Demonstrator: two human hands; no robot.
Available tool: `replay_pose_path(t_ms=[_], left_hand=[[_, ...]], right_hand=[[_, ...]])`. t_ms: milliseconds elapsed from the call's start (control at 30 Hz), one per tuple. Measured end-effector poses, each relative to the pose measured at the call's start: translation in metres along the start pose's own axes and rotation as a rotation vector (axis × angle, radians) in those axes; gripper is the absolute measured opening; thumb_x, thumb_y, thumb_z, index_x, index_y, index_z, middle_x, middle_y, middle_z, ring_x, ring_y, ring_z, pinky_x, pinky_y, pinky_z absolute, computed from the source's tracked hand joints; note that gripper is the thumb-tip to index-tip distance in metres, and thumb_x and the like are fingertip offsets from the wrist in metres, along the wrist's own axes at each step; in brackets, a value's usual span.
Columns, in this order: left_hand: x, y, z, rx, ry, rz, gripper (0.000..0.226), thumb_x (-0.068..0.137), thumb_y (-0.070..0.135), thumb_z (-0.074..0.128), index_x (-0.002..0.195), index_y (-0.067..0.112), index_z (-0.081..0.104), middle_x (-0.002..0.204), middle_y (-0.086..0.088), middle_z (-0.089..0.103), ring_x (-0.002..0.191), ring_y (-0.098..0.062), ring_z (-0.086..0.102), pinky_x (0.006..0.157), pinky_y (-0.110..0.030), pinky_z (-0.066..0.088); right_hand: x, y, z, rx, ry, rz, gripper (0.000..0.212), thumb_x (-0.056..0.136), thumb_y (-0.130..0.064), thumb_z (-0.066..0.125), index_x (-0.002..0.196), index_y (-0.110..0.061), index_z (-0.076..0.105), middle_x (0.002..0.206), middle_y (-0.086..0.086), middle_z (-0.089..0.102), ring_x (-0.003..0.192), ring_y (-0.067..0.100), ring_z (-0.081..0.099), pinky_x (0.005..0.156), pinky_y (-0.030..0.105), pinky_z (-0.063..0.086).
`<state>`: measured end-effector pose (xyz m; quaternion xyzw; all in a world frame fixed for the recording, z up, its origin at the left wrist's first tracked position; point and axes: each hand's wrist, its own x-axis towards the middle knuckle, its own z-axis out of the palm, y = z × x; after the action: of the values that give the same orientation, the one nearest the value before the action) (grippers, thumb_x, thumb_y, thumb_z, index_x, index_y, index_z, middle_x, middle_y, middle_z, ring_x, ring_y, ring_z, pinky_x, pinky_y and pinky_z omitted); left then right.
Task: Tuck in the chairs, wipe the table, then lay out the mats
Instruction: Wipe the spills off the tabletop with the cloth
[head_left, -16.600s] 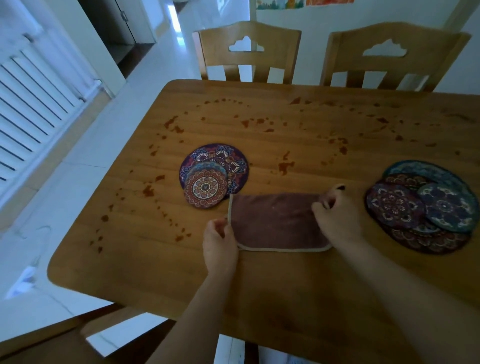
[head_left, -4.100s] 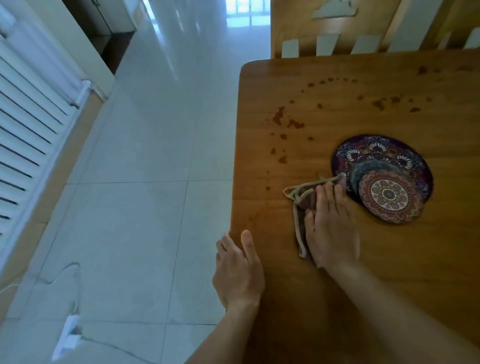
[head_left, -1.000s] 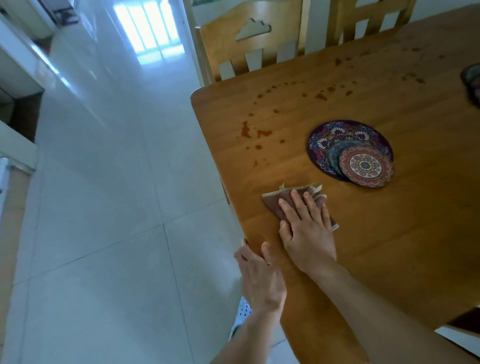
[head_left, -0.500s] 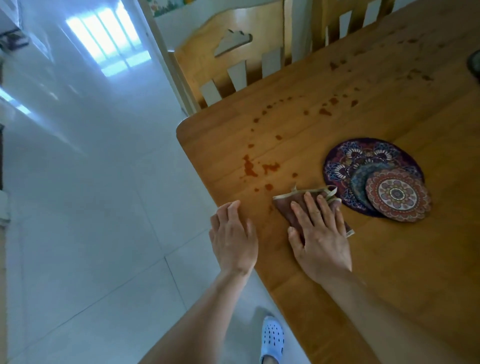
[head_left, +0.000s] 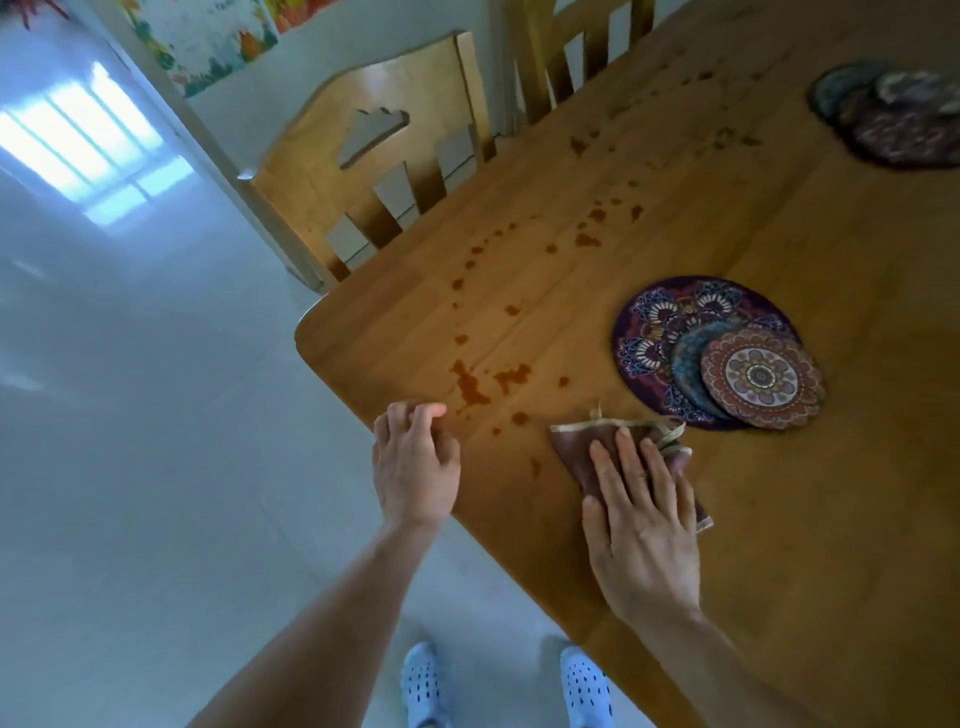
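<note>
My right hand (head_left: 641, 525) presses flat, fingers straight, on a folded brown cloth (head_left: 576, 449) near the left edge of the wooden table (head_left: 779, 519). My left hand (head_left: 415, 467) rests on that table edge with relaxed fingers and holds nothing. Reddish-brown spill spots (head_left: 470, 384) lie just beyond both hands and trail toward the far side. A small pile of round patterned mats (head_left: 711, 353) sits right of the cloth. A second pile of mats (head_left: 893, 119) lies at the far right. Two wooden chairs (head_left: 374, 156) stand tucked at the far side.
White tiled floor (head_left: 130, 467) lies to the left of the table. My feet in pale blue perforated shoes (head_left: 426, 686) stand beside the table's near edge. A wall with coloured drawings (head_left: 208, 41) is behind the chairs.
The cloth under my right hand has slid slightly forward and right, toward the near mats. My left hand has stayed on the table edge.
</note>
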<state>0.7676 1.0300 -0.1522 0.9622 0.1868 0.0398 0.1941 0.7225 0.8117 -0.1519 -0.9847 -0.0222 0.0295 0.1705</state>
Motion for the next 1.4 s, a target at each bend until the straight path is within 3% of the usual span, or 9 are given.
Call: replay_pose_path(t_ms=[233, 433, 667, 900, 1000, 1100, 1200, 1300, 1400], left_hand=[[0.092, -0.04, -0.011, -0.003, -0.003, 0.199, 0.03, 0.093, 0.016, 0.053, 0.121, 0.009, 0.059, 0.136, -0.008, 0.048, 0.129, -0.028, 0.037, 0.111, -0.041, 0.032], [0.125, -0.055, 0.0, 0.06, -0.016, 0.249, 0.047, 0.102, 0.04, 0.033, 0.138, 0.012, 0.046, 0.149, -0.007, 0.039, 0.14, -0.025, 0.029, 0.119, -0.041, 0.016], [0.125, -0.06, 0.006, 0.06, 0.031, 0.287, 0.043, 0.102, 0.038, 0.03, 0.133, 0.014, 0.048, 0.145, -0.007, 0.044, 0.139, -0.026, 0.033, 0.117, -0.045, 0.022], [0.125, -0.063, 0.009, 0.098, 0.04, 0.291, 0.044, 0.102, 0.038, 0.022, 0.133, 0.017, 0.045, 0.144, -0.005, 0.044, 0.138, -0.024, 0.033, 0.118, -0.045, 0.024], [0.126, -0.064, 0.008, 0.124, 0.015, 0.288, 0.043, 0.102, 0.038, 0.024, 0.136, 0.017, 0.042, 0.147, -0.004, 0.042, 0.14, -0.023, 0.031, 0.119, -0.044, 0.021], [0.126, -0.064, 0.006, 0.142, -0.009, 0.278, 0.042, 0.102, 0.036, 0.026, 0.137, 0.018, 0.04, 0.149, -0.003, 0.039, 0.141, -0.023, 0.029, 0.12, -0.043, 0.018], [0.125, -0.063, 0.005, 0.135, -0.012, 0.273, 0.041, 0.103, 0.034, 0.028, 0.138, 0.017, 0.042, 0.149, -0.004, 0.039, 0.142, -0.023, 0.028, 0.12, -0.042, 0.018], [0.124, -0.062, 0.006, 0.102, -0.008, 0.281, 0.04, 0.103, 0.034, 0.03, 0.137, 0.017, 0.043, 0.148, -0.004, 0.04, 0.142, -0.023, 0.027, 0.12, -0.042, 0.018], [0.125, -0.063, 0.007, 0.076, -0.002, 0.283, 0.038, 0.103, 0.034, 0.03, 0.135, 0.017, 0.044, 0.147, -0.003, 0.041, 0.142, -0.022, 0.029, 0.12, -0.043, 0.02]], right_hand=[[-0.037, -0.029, 0.019, 0.042, 0.14, 0.395, 0.066, 0.091, -0.049, 0.03, 0.15, -0.019, 0.037, 0.159, 0.003, 0.026, 0.148, 0.025, 0.017, 0.119, 0.046, 0.009], [0.005, -0.085, 0.035, 0.041, 0.184, 0.689, 0.068, 0.093, -0.047, 0.025, 0.153, -0.016, 0.026, 0.163, 0.009, 0.013, 0.15, 0.028, 0.003, 0.12, 0.05, 0.002], [0.087, -0.143, 0.055, 0.034, 0.189, 0.67, 0.07, 0.097, -0.05, 0.029, 0.155, -0.014, 0.016, 0.164, 0.011, 0.005, 0.15, 0.03, -0.003, 0.119, 0.051, -0.005], [0.155, -0.188, 0.078, 0.102, 0.219, 0.451, 0.063, 0.099, -0.043, 0.029, 0.155, -0.018, 0.017, 0.164, 0.005, 0.004, 0.15, 0.024, -0.006, 0.118, 0.043, -0.014], [0.163, -0.195, 0.08, 0.194, 0.277, 0.379, 0.047, 0.1, -0.029, 0.036, 0.146, -0.022, 0.041, 0.16, -0.001, 0.027, 0.149, 0.02, 0.011, 0.12, 0.04, -0.001], [0.16, -0.195, 0.07, 0.418, 0.348, 0.315, 0.031, 0.098, -0.018, 0.045, 0.121, -0.024, 0.065, 0.139, -0.008, 0.055, 0.135, 0.016, 0.038, 0.115, 0.035, 0.022], [0.143, -0.179, 0.053, 0.611, 0.308, 0.298, 0.026, 0.099, -0.016, 0.047, 0.114, -0.028, 0.066, 0.126, -0.009, 0.061, 0.122, 0.014, 0.049, 0.109, 0.031, 0.032], [0.1, -0.146, 0.044, 0.595, 0.352, 0.313, 0.027, 0.098, -0.01, 0.051, 0.113, -0.027, 0.066, 0.125, -0.012, 0.061, 0.123, 0.012, 0.05, 0.109, 0.036, 0.035], [0.072, -0.122, 0.024, 0.865, 0.4, 0.451, 0.031, 0.099, -0.012, 0.047, 0.108, -0.036, 0.064, 0.1, -0.005, 0.066, 0.089, 0.021, 0.059, 0.082, 0.041, 0.046]])
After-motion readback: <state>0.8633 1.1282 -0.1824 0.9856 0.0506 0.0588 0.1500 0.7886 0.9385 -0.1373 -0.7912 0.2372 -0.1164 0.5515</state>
